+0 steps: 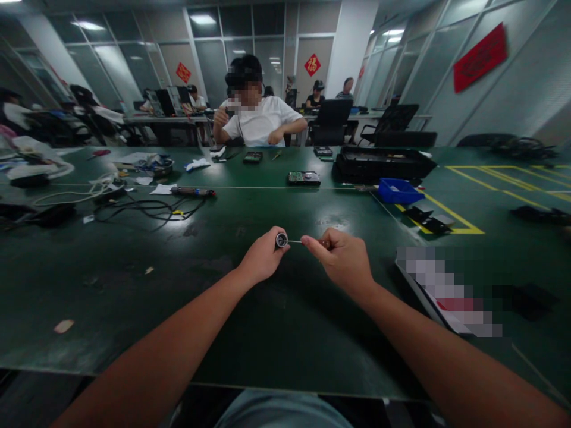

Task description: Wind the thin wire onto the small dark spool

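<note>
My left hand (264, 257) is closed around a short dark cylinder with a silver rim (281, 240), its open end turned toward me and to the right. From the right, a thin metal rod (294, 241) reaches to that end; whether its tip goes inside is too small to tell. Fingers of my right hand (345, 261) pinch the other end of the rod, and most of what they grip is hidden. Both hands are held above the green table (250, 356), close together near its middle.
A printed booklet or box (439, 291) lies right of my right forearm. Beyond are a blue tray (400, 191), a long black case (383, 163), a hard drive (304, 178) and a pen-like tool (194, 192) beside black cables (147, 208). A person (263, 116) sits opposite.
</note>
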Demonstrator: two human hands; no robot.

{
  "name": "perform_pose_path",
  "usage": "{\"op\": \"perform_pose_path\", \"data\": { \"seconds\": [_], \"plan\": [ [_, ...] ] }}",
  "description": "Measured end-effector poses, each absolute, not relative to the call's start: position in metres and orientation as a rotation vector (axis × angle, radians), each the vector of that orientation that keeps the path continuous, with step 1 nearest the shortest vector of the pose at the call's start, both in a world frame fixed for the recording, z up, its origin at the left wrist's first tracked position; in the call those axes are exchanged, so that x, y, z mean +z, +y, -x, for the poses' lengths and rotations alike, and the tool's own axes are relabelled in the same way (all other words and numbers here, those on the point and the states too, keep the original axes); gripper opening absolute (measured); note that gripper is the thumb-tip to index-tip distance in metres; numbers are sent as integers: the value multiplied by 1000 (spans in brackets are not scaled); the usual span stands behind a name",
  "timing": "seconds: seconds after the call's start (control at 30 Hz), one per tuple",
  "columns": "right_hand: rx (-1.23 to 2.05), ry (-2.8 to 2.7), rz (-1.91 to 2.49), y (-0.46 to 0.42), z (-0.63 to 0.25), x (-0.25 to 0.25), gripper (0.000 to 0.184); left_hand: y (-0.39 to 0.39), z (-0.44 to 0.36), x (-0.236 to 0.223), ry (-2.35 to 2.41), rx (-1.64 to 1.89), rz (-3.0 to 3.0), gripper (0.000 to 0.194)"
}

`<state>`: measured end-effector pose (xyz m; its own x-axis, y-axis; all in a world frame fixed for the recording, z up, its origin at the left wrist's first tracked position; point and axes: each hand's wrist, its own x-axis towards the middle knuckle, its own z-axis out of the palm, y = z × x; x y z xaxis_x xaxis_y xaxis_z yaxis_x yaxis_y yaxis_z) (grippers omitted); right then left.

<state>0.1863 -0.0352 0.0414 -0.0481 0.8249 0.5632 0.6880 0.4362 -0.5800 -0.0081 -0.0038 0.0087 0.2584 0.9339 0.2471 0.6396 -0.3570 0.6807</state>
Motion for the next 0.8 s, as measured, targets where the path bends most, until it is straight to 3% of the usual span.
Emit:
{"op": "perform_pose_path", "data": {
  "seconds": [0.07, 0.23, 0.57, 0.8],
  "plan": [
    [208, -1796, 1291, -35, -186, 41, 45, -4, 8, 9, 1424, 883, -2090, 16],
    [407, -1885, 1145, -36, -186, 41, 14, -1, 9, 6, 1420, 906, -2093, 15],
    [382, -1921, 1238, -36, -186, 46, 36, -1, 9, 5, 1410, 898, -2089, 15],
    [357, -1913, 1238, -38, -185, 46, 32, -1, 8, 5, 1395, 891, -2100, 16]
  ]
}}
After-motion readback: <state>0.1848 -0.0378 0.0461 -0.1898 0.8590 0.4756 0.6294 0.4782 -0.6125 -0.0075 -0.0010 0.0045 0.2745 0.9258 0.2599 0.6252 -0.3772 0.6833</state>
